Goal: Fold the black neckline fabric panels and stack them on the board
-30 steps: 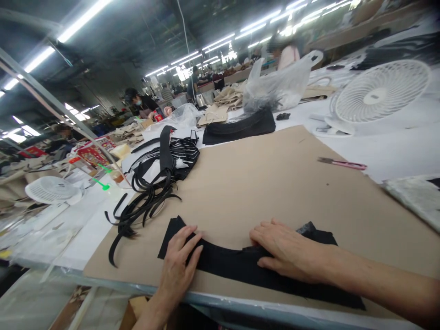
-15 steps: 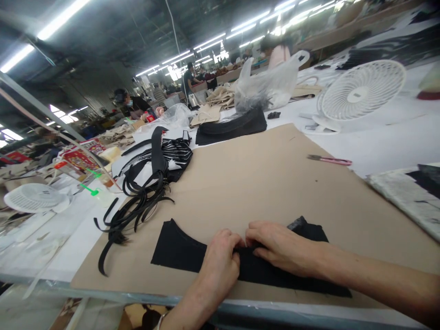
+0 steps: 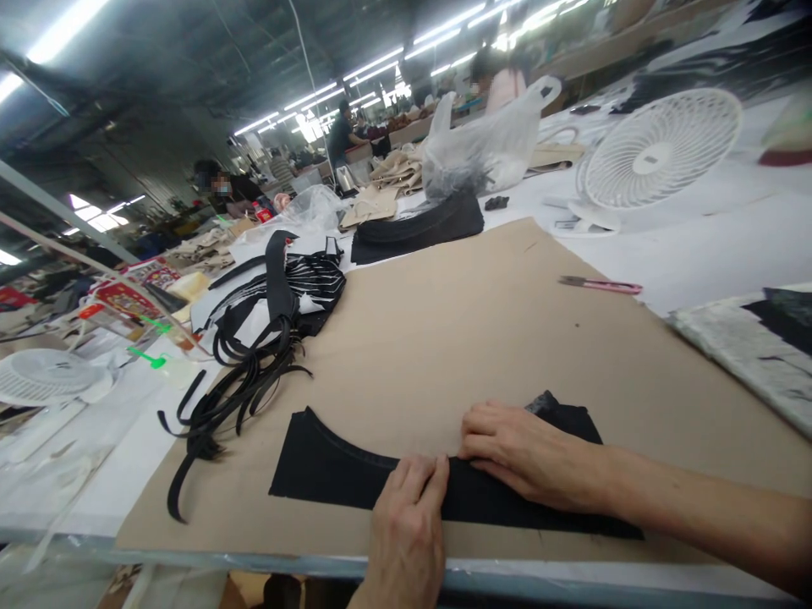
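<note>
A curved piece of black fabric (image 3: 330,465) lies flat on a brown cardboard sheet (image 3: 482,330) near the table's front edge. My left hand (image 3: 406,529) rests palm down on its middle, fingers stretched out and close together. My right hand (image 3: 526,452) lies flat on the fabric just to the right, fingers extended leftward along its upper edge, almost touching the left hand's fingertips. Neither hand holds anything.
A tangle of black straps (image 3: 247,372) and striped fabric lies at the cardboard's left. A stack of black pieces (image 3: 419,228) and a plastic bag (image 3: 488,152) sit behind. A pink cutter (image 3: 600,285), a white fan (image 3: 653,156) and patterned material (image 3: 748,347) are right. People work at far tables.
My left hand slid from the fabric's left end to its middle, pinched at the edge beside the right hand, and now lies flat. The right hand stayed in place.
</note>
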Demonstrator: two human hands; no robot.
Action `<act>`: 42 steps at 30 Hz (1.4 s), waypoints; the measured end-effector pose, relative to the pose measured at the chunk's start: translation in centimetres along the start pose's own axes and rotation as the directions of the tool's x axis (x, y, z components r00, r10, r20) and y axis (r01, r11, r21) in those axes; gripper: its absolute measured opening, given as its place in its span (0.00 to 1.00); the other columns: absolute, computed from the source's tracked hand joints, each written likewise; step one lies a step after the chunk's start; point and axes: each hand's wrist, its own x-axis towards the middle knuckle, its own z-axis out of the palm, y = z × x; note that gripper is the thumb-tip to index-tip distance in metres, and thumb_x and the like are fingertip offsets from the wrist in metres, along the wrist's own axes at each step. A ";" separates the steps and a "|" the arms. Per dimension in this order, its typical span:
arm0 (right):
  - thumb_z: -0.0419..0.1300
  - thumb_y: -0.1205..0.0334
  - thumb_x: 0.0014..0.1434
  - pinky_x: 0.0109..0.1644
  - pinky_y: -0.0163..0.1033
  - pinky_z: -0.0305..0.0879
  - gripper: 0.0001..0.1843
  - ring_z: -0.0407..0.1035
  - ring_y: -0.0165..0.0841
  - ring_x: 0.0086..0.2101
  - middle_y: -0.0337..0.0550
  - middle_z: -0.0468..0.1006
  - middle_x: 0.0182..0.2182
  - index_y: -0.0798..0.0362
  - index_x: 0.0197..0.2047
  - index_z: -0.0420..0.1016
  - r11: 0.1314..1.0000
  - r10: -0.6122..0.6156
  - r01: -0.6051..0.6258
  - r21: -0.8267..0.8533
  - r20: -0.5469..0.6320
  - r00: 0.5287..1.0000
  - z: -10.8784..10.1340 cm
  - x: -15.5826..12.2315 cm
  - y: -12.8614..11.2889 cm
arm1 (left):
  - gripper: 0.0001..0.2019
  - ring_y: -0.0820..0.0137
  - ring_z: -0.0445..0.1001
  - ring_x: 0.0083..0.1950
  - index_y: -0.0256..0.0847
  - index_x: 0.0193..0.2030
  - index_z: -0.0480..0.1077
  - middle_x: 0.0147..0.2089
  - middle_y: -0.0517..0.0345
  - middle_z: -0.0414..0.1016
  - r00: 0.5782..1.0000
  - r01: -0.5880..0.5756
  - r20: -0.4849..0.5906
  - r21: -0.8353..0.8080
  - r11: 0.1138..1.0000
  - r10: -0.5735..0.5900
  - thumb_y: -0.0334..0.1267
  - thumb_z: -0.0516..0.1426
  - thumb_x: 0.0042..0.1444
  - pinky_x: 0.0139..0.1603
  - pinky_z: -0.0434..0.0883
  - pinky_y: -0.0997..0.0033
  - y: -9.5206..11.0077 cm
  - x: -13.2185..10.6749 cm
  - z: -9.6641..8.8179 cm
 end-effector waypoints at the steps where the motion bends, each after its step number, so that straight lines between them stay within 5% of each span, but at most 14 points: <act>1: 0.50 0.70 0.66 0.45 0.41 0.59 0.10 0.64 0.35 0.39 0.43 0.72 0.36 0.54 0.37 0.71 0.999 -0.021 0.021 -0.046 0.000 1.000 0.1 -0.1 0.1 | 0.20 0.63 0.70 0.49 0.32 0.57 0.68 0.48 0.47 0.75 0.999 -0.030 -0.037 0.039 0.999 0.032 0.25 0.45 0.62 0.51 0.72 0.64 0.0 -0.2 0.1; 10: 0.50 0.70 0.66 0.43 0.44 0.54 0.08 0.60 0.35 0.35 0.42 0.71 0.36 0.55 0.41 0.69 0.929 -0.220 0.217 -0.298 0.025 0.975 0.9 -0.9 0.5 | 0.23 0.65 0.70 0.53 0.33 0.56 0.70 0.51 0.50 0.76 0.987 -0.081 -0.122 0.177 0.981 0.104 0.23 0.44 0.57 0.55 0.66 0.64 0.2 -0.6 -0.2; 16: 0.48 0.72 0.67 0.52 0.47 0.51 0.10 0.60 0.35 0.36 0.41 0.70 0.36 0.56 0.42 0.69 0.889 -0.223 0.225 -0.400 0.051 0.973 0.6 -1.4 -0.4 | 0.24 0.65 0.72 0.50 0.33 0.57 0.69 0.49 0.52 0.77 0.993 -0.056 -0.087 0.209 0.976 0.075 0.24 0.45 0.55 0.55 0.64 0.63 0.9 -0.2 -0.1; 22: 0.47 0.71 0.67 0.49 0.47 0.52 0.09 0.61 0.35 0.36 0.41 0.71 0.37 0.54 0.41 0.67 0.926 -0.179 0.188 -0.329 0.056 0.982 0.2 -1.1 -0.3 | 0.22 0.64 0.71 0.54 0.34 0.56 0.71 0.51 0.51 0.77 0.987 -0.038 -0.141 0.295 0.955 0.083 0.25 0.44 0.59 0.58 0.61 0.63 1.3 -0.8 1.0; 29: 0.61 0.64 0.59 0.44 0.45 0.55 0.06 0.67 0.37 0.38 0.42 0.73 0.36 0.53 0.39 0.68 0.978 -0.018 0.043 -0.204 0.123 0.992 -2.3 0.0 -0.4 | 0.19 0.70 0.72 0.52 0.39 0.56 0.68 0.50 0.55 0.77 0.986 -0.043 -0.156 0.099 0.994 0.058 0.27 0.45 0.63 0.60 0.58 0.64 -0.1 -0.8 -0.1; 34: 0.61 0.67 0.59 0.45 0.44 0.57 0.04 0.68 0.36 0.37 0.40 0.74 0.36 0.52 0.39 0.70 0.994 0.029 -0.014 -0.106 0.141 0.990 -2.4 0.1 0.2 | 0.12 0.67 0.73 0.46 0.45 0.48 0.72 0.44 0.57 0.76 0.994 0.099 -0.042 0.015 0.995 -0.099 0.29 0.52 0.61 0.53 0.64 0.60 0.2 0.6 -1.5; 37: 0.59 0.69 0.59 0.45 0.43 0.58 0.04 0.68 0.35 0.37 0.40 0.73 0.36 0.52 0.38 0.71 0.996 0.004 0.006 -0.086 0.115 0.993 -2.0 -0.2 0.6 | 0.14 0.65 0.72 0.47 0.45 0.48 0.71 0.45 0.55 0.74 0.985 0.153 -0.077 -0.035 0.988 -0.155 0.26 0.53 0.58 0.49 0.66 0.60 1.6 2.0 -1.0; 42: 0.55 0.69 0.61 0.44 0.42 0.58 0.04 0.67 0.35 0.36 0.41 0.73 0.35 0.53 0.38 0.70 0.985 -0.053 0.064 -0.162 0.072 0.996 -1.4 -1.0 0.9 | 0.15 0.66 0.70 0.39 0.42 0.45 0.71 0.37 0.56 0.73 0.990 0.144 0.007 -0.083 0.986 -0.144 0.22 0.48 0.59 0.41 0.69 0.64 3.0 3.0 0.6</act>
